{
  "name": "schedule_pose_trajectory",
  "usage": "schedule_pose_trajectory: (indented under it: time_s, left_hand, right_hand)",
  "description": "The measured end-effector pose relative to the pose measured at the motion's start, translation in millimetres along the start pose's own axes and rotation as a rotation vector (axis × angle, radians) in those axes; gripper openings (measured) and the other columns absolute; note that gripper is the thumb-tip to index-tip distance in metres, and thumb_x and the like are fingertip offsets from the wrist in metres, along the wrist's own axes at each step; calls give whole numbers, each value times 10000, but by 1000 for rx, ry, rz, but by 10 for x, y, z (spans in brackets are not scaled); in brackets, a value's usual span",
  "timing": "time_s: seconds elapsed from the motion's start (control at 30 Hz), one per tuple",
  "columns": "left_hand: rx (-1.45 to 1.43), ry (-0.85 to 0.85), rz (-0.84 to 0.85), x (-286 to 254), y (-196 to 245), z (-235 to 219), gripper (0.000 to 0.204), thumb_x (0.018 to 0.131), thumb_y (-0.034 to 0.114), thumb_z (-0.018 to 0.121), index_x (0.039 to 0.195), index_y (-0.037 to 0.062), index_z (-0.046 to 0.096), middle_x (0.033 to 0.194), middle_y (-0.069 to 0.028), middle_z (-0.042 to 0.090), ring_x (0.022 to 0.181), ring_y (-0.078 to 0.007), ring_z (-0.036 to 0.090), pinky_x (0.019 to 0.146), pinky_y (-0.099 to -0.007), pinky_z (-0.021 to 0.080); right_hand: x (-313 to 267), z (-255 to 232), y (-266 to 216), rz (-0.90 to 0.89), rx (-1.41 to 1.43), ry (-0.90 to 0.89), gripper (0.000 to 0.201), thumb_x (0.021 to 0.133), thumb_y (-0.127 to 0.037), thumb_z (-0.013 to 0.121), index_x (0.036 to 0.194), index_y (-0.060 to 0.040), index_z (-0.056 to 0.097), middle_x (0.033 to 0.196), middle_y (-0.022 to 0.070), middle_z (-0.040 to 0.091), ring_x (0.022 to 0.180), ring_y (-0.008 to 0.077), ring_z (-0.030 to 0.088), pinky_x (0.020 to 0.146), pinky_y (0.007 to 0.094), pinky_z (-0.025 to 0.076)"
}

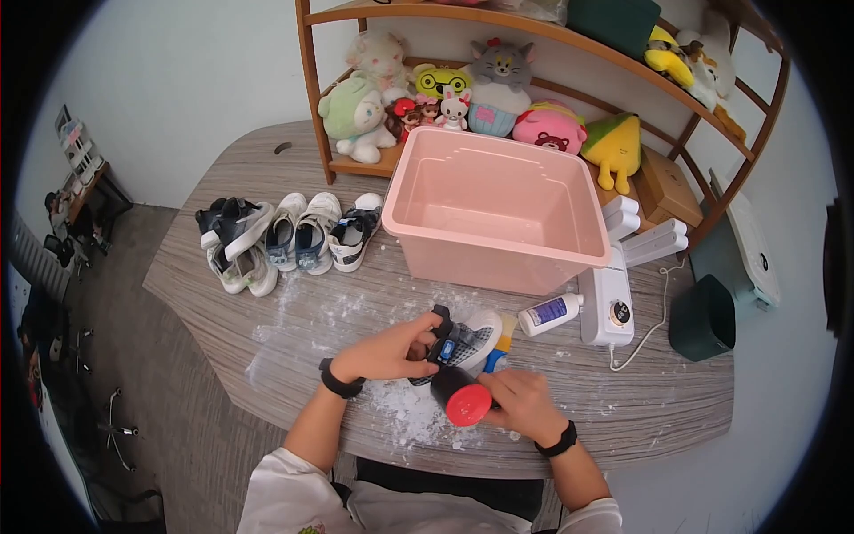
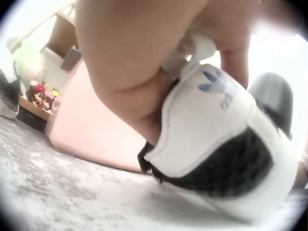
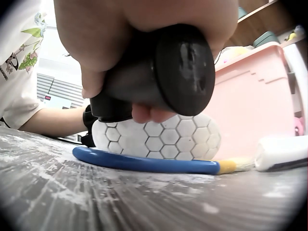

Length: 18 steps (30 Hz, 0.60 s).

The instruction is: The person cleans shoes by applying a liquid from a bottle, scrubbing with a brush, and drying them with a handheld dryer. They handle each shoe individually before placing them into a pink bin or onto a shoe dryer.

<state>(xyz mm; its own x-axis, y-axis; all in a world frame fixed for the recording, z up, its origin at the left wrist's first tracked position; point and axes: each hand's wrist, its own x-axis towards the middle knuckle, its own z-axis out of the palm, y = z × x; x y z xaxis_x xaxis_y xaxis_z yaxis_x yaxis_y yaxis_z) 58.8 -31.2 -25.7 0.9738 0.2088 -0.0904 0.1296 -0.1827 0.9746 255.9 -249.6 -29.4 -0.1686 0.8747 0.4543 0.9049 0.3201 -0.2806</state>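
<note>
My left hand (image 1: 378, 351) grips a small white-and-black checked sneaker (image 1: 476, 338) at its opening and strap. In the left wrist view, a blue logo shows on the sneaker's white upper (image 2: 211, 96). The sneaker leans on its side, and its white sole (image 3: 166, 137) with a hexagon pattern faces the right wrist camera. My right hand (image 1: 525, 400) holds a black cylindrical handheld device (image 1: 449, 384) with a red end, close against the sneaker. A brush (image 3: 144, 161) with a blue handle and pale bristles lies on the table along the sole.
White powder (image 1: 409, 418) is scattered over the wooden table (image 1: 294, 383). Behind stands a pink tub (image 1: 445, 267), with several small shoes (image 1: 316, 231) to its left. A white bottle (image 1: 550, 313), a white corded device (image 1: 608, 303) and a dark green bin (image 1: 703, 319) are at right. Plush toys fill the shelf (image 1: 374, 167).
</note>
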Motion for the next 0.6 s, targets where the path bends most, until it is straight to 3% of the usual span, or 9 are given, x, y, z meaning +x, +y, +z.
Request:
schedule_pose_trajectory:
  time_s: [0.03, 0.17, 0.23, 0.27, 0.33, 0.37, 0.43, 0.6]
  left_hand:
    - [-7, -54, -1, -28, -4, -34, 646, 869, 108, 814, 1358, 12, 403, 894, -46, 636, 747, -134, 584, 669, -286, 477]
    - [139, -4, 120, -100, -55, -109, 671, 820, 147, 858, 1354, 3, 478, 960, -84, 653, 867, -205, 620, 801, -343, 510]
    - [412, -68, 163, -100, -37, -167, 582, 783, 226, 889, 1239, -3, 609, 1018, -123, 663, 973, -287, 618, 897, -393, 505]
    - [413, -72, 164, -98, -41, -158, 582, 783, 226, 889, 1239, -3, 609, 1018, -123, 663, 973, -287, 618, 897, -393, 505]
    - [633, -55, 281, -97, -63, -124, 413, 792, 274, 881, 1040, -4, 702, 952, -137, 657, 1002, -341, 599, 931, -386, 490]
    - [633, -56, 282, -72, -95, -124, 413, 792, 274, 881, 1040, -4, 702, 952, -137, 657, 1002, -341, 599, 931, -386, 490]
    - [477, -130, 313, -10, -143, -116, 371, 820, 294, 865, 896, -15, 673, 847, -158, 618, 921, -364, 592, 836, -397, 492]
    - [441, -59, 254, 35, -18, -16, 443, 841, 306, 858, 768, -27, 576, 721, -163, 530, 728, -348, 551, 671, -418, 438]
  right_hand:
    - [-18, -3, 36, 22, -10, 17, 515, 706, -314, 860, 1096, -40, 663, 837, 63, 641, 707, 236, 678, 621, 355, 551]
    - [1, -61, 114, 32, -14, 103, 501, 698, -300, 873, 1073, -31, 679, 851, 85, 666, 712, 253, 698, 620, 372, 562]
    - [3, -96, 115, 64, -19, 100, 494, 693, -282, 884, 1067, -25, 688, 875, 95, 685, 735, 260, 714, 621, 373, 568]
    - [-6, -93, 134, 67, -21, 103, 494, 693, -282, 884, 1067, -25, 688, 875, 95, 685, 735, 260, 714, 621, 373, 568]
    - [-38, -64, 202, 90, -47, 144, 462, 702, -273, 891, 1036, -26, 691, 844, 96, 680, 697, 268, 705, 603, 373, 566]
    - [-44, -52, 244, 91, -48, 144, 462, 702, -273, 891, 1036, -26, 691, 844, 96, 680, 697, 268, 705, 603, 373, 566]
    - [-49, -36, 314, 141, -25, 227, 429, 708, -267, 906, 991, -23, 694, 803, 96, 670, 649, 281, 692, 568, 368, 555]
    - [-67, -55, 319, 251, 0, 244, 421, 712, -275, 929, 959, -23, 699, 775, 104, 671, 625, 291, 685, 538, 369, 540]
